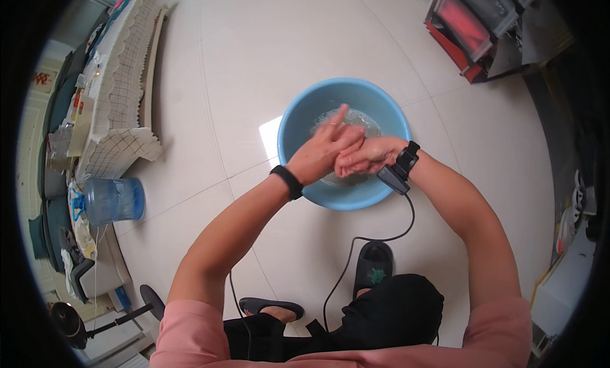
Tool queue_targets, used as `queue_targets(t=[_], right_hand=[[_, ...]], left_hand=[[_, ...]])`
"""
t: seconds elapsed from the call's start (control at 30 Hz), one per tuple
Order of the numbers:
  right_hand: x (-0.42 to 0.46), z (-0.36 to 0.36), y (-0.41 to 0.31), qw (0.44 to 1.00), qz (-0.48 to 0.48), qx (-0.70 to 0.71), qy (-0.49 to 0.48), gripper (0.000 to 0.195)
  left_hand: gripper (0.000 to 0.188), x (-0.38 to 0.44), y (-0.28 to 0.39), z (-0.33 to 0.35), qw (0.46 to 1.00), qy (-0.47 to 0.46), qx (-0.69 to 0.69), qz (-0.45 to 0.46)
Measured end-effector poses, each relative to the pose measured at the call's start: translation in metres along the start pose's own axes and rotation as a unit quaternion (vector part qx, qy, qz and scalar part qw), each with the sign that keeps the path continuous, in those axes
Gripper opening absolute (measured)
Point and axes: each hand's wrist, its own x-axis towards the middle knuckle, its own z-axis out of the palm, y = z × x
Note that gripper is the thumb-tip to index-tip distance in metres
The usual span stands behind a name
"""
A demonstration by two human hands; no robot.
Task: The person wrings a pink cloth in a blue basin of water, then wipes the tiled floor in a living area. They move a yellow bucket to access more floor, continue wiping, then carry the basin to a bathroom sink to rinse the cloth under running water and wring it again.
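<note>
Both of my hands are together over a light blue plastic basin (344,204) on the tiled floor. Water with foam (355,119) lies in the basin. My left hand (326,146) presses against my right hand, one finger pointing away from me. My right hand (369,154) has its fingers curled; whether anything lies between the two hands cannot be told. A black band (287,182) is on my left wrist. On my right wrist is a black strap (406,160) with a small device (393,179) and a cable (381,239) hanging from it.
A large blue water bottle (114,201) and a table with a checked cloth (125,82) are at the left. A drawer unit (464,27) stands at the upper right. A black stand (119,318) is at the lower left. My slippered feet are just below the basin, near the cable.
</note>
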Motion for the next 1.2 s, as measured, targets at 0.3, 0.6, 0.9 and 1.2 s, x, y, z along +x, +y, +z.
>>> queue_targets(t=[0.3, 0.6, 0.9, 1.2], right_hand=[[0.034, -0.017, 0.030, 0.974, -0.040, -0.159, 0.155, 0.019], [0.033, -0.001, 0.022, 0.715, -0.087, -0.532, 0.445, 0.012], [0.025, 0.015, 0.025, 0.751, -0.212, -0.381, 0.496, 0.016], [-0.012, -0.033, 0.026, 0.941, -0.039, 0.334, 0.040, 0.017]], left_hand=[[0.031, 0.028, -0.012, 0.019, 0.970, -0.107, 0.200, -0.091], [0.018, 0.060, 0.010, -0.001, 0.911, -0.226, 0.058, -0.341], [0.064, 0.033, -0.018, -0.003, 0.928, -0.040, -0.201, -0.310], [0.100, -0.001, 0.013, -0.017, 0.979, 0.053, 0.187, 0.053]])
